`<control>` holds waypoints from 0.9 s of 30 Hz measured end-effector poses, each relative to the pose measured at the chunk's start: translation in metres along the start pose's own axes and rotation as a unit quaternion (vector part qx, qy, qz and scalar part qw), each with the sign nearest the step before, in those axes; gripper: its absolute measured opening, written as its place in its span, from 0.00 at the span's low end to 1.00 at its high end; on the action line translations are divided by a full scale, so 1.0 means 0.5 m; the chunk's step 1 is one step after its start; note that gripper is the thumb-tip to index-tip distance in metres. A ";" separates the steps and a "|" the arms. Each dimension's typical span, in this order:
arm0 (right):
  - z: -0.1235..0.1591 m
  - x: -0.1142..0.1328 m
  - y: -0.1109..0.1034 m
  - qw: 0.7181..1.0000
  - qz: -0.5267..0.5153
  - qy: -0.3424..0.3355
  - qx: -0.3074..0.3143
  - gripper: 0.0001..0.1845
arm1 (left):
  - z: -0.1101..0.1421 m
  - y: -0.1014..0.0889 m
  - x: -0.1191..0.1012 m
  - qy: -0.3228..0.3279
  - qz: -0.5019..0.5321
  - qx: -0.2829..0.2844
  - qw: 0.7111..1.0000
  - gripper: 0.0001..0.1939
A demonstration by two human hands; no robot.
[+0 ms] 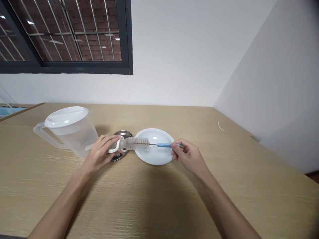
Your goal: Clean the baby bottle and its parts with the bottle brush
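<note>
My right hand point(185, 154) pinches the blue handle of a bottle brush point(164, 145), which lies level above a white bowl point(156, 157). The brush's pale bristles reach left, partly inside a small clear bottle point(128, 143) with a white rim. My left hand point(103, 149) is wrapped round that bottle's white end, its fingers partly covering it. A whitish tip sticks out on the far side of this hand. Under the bottle lies a round stainless steel dish point(124, 133), partly hidden by the left hand.
A translucent pitcher point(77, 139) with a white lid stands left of my left hand. On the right of the wooden table point(239, 159) lies a thin pale strip point(220, 126). White walls and a barred window point(74, 36) are behind.
</note>
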State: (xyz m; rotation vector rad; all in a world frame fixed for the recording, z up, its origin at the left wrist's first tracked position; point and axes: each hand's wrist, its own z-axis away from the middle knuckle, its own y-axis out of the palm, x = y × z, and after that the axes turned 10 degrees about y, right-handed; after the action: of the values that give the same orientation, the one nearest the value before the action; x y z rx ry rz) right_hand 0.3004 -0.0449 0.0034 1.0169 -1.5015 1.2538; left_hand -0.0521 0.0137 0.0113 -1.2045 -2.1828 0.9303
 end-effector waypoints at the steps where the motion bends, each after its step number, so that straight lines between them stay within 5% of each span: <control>1: 0.001 -0.001 -0.001 1.000 0.017 0.001 0.002 0.25 | 0.000 -0.001 -0.001 0.003 0.001 -0.003 1.000 0.28; 5: 0.004 0.002 0.000 0.998 0.054 0.011 0.012 0.26 | -0.001 -0.002 -0.003 0.006 0.006 -0.001 1.000 0.28; 17: -0.005 -0.016 -0.009 0.998 -0.056 -0.014 0.036 0.23 | 0.004 -0.006 0.000 -0.009 0.020 0.022 1.000 0.27; 27: 0.007 0.000 -0.007 0.998 0.064 0.021 -0.012 0.30 | 0.001 -0.001 -0.016 0.023 0.027 0.033 0.999 0.27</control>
State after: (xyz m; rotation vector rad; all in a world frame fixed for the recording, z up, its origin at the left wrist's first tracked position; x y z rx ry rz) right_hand 0.3035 -0.0488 0.0042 0.8842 -1.5652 1.3360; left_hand -0.0488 0.0064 0.0105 -1.2462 -2.0768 0.9786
